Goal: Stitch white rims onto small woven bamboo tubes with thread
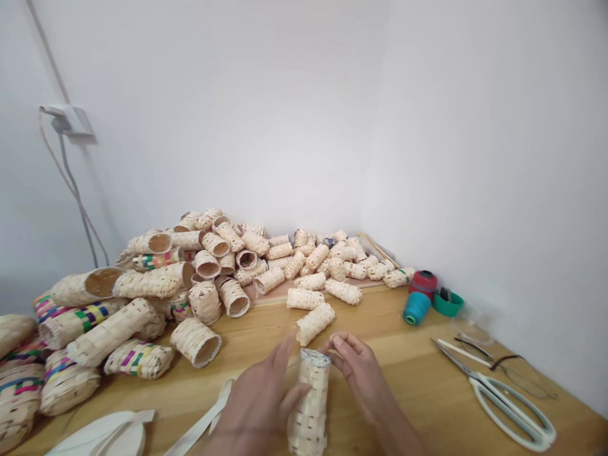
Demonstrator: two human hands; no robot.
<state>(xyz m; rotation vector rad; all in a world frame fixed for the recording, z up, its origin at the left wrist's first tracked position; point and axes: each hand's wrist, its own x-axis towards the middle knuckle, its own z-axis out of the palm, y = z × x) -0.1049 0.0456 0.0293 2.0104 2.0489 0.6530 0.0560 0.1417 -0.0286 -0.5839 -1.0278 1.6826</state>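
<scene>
A woven cylinder (310,405) of pale strips stands near the front edge, its rim bound with bluish-white thread. My left hand (266,396) is at its left side, fingers spread and slightly blurred, the thumb against the weave. At the right of the rim is my right hand (355,367), thumb and forefinger pinched together; whatever they hold is too small to make out. Just beyond the rim lies another woven cylinder (315,323) on its side.
Many woven cylinders (147,282) are heaped at the left and back of the wooden table (408,354). To the right are red (423,283) and blue thread spools (416,308), a green dish (448,304), scissors (498,399) and glasses (515,373). Pale strips (202,423) lie front left.
</scene>
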